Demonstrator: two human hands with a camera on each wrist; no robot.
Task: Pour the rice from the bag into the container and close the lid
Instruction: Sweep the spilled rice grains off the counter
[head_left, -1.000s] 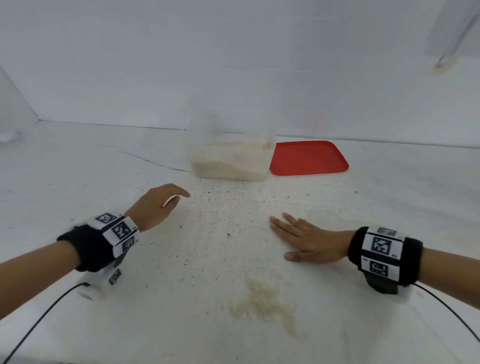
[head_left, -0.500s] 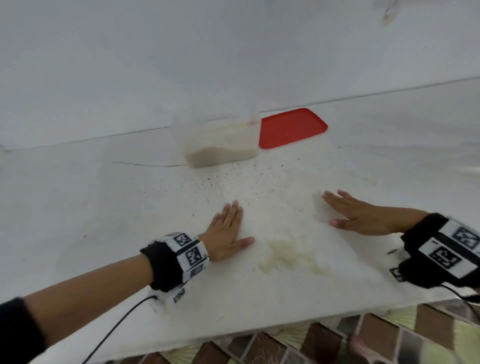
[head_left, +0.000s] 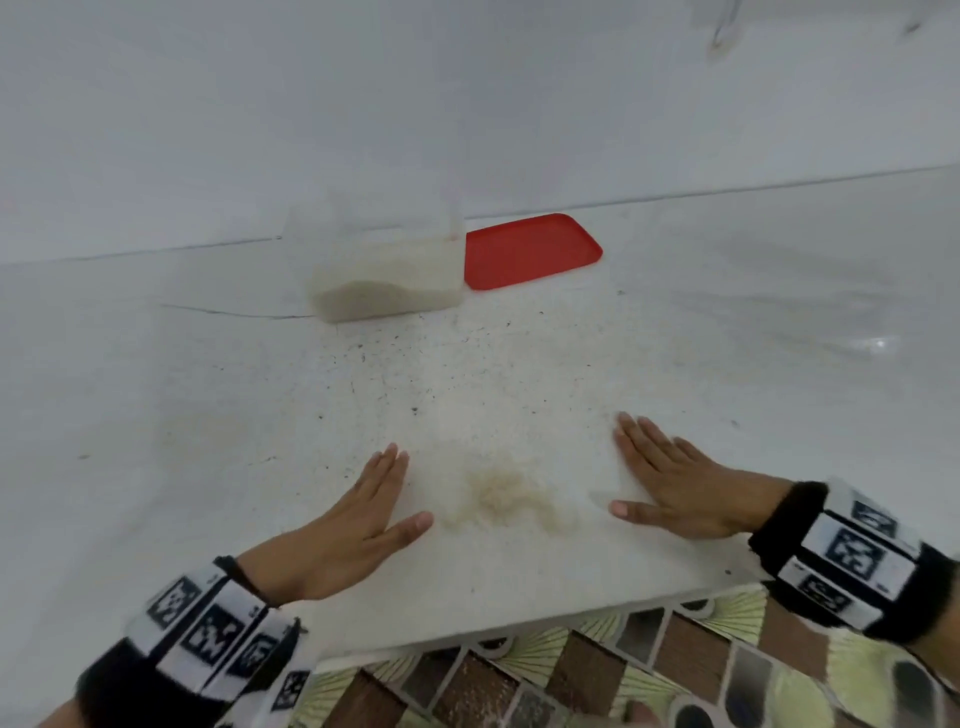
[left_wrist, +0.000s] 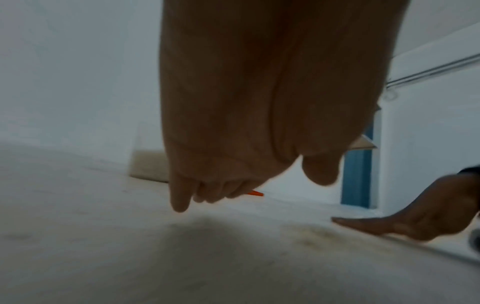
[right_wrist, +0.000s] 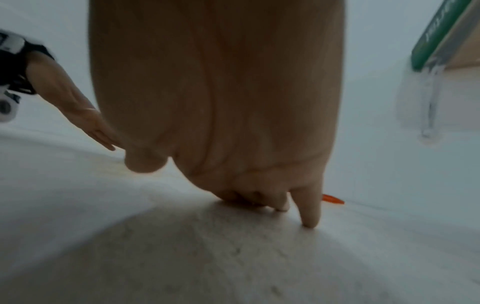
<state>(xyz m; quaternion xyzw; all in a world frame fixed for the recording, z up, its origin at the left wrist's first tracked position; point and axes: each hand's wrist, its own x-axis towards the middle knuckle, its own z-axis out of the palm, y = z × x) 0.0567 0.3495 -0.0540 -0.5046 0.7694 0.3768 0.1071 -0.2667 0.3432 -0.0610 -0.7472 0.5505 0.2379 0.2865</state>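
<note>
A clear container (head_left: 384, 275) partly filled with rice stands open at the back of the white table (head_left: 156, 415). Its red lid (head_left: 530, 249) lies flat just to the right of it. A small patch of loose rice (head_left: 504, 499) lies near the front edge, on a paler rectangle that may be a flat clear bag; I cannot tell. My left hand (head_left: 363, 519) lies flat, fingers straight, left of the patch. My right hand (head_left: 670, 488) lies flat right of it. Neither holds anything. The wrist views show each palm (left_wrist: 246, 102) (right_wrist: 221, 102) over the table with the lid's edge (left_wrist: 255, 193) (right_wrist: 333, 199) beyond.
The table's front edge runs just behind my wrists, with patterned floor tiles (head_left: 519, 675) below. A thin crack (head_left: 234, 312) crosses the table left of the container. A white wall backs the table. A green-edged shelf (right_wrist: 441, 30) shows at upper right.
My left hand uncurled and moved right and nearer, flat beside the rice patch. My right hand shifted to the patch's right side. The head view dropped, showing the floor.
</note>
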